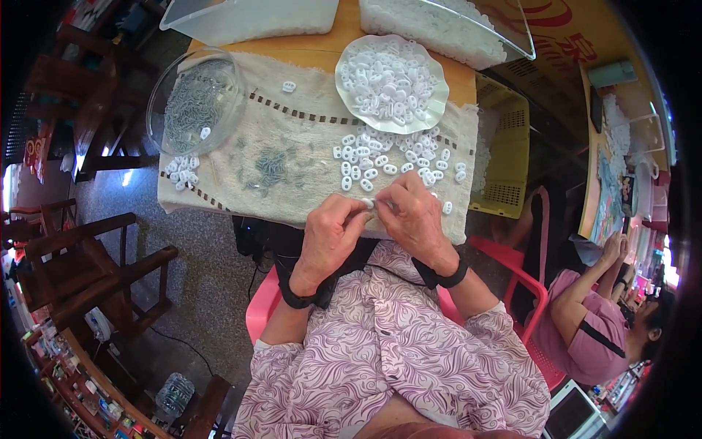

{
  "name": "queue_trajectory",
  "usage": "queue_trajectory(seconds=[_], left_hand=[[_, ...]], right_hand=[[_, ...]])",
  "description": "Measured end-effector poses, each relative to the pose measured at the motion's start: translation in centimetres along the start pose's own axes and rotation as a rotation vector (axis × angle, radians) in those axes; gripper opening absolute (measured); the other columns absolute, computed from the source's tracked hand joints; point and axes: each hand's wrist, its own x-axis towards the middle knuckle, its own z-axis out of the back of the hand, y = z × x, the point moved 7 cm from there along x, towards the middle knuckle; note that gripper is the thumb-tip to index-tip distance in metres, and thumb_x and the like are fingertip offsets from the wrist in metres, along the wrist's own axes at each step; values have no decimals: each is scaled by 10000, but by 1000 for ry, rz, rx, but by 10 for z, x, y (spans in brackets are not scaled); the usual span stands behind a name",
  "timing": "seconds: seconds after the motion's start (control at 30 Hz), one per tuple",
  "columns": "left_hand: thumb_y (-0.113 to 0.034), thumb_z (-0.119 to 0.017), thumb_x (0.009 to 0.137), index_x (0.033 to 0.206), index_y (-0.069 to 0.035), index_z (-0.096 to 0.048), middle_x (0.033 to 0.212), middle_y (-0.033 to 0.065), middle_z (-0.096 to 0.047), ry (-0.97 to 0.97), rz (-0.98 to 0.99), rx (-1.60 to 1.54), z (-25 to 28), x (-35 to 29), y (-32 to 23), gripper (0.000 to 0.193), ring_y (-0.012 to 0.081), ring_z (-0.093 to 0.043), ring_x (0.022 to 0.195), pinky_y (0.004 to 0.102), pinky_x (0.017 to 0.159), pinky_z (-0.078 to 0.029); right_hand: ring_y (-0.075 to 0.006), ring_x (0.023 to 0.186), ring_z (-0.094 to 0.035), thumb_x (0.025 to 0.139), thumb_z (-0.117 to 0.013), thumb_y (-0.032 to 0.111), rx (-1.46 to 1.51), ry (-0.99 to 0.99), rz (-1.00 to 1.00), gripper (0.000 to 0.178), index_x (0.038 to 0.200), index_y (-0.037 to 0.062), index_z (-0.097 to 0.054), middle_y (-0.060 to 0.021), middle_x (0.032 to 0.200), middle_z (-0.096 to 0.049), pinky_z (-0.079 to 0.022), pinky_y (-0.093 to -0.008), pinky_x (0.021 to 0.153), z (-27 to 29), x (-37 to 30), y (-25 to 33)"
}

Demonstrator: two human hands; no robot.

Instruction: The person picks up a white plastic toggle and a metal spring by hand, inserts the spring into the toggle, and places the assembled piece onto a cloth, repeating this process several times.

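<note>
My left hand (327, 233) pinches a small white oval plastic piece (368, 203) just above the front edge of the cloth. Thumb and fingers of my right hand (417, 225) are closed at the right side of the same piece; anything else between them is too small to make out. Beyond my hands, several loose white two-holed pieces (363, 155) lie spread on the beige cloth (292, 135). To their left is a small heap of thin grey metal parts (272, 167), spring-like in look.
A scalloped plate (437, 110) is heaped with white pieces. At the far left, a clear round dish (152, 117) holds grey metal parts. Clear bins (248, 25) stand behind. A yellow crate (512, 157) is right of the table; another person (596, 322) sits farther right.
</note>
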Motion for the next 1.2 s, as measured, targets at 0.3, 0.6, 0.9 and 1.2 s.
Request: queue_trajectory(seconds=[0.3,0.6,0.9,1.2], left_hand=[[23,-652,821,920,11,-663,809,65,-611,-126,74,-133,7,3,-5,99,104,-608,668,237,569,-478],[-31,-665,847,903,-6,-654,771,26,-618,-25,79,-234,2,3,4,63,73,-589,612,191,509,-464],[-99,-619,904,950,18,-627,757,41,-636,117,519,-860,-9,-9,28,126,65,-588,585,176,472,-464],[-118,-602,919,948,33,-635,771,53,-646,12,541,-963,-8,-12,37,157,84,-592,569,181,452,-474]], right_hand=[[-223,627,-634,787,-641,14,369,104,-170,79,855,-16,-615,-130,730,-624,-486,-316,539,1,-1,-2],[-75,617,-588,816,-626,-17,560,143,-272,63,878,-19,-637,-38,717,-620,-471,-227,533,-9,-7,-4],[-59,704,-593,870,-606,-2,873,268,-364,164,1029,-18,-639,-31,842,-630,-489,-195,629,-19,-6,-2],[-61,687,-593,898,-615,46,992,314,-510,183,1062,-35,-607,-39,843,-653,-486,-190,605,-29,-4,2]])
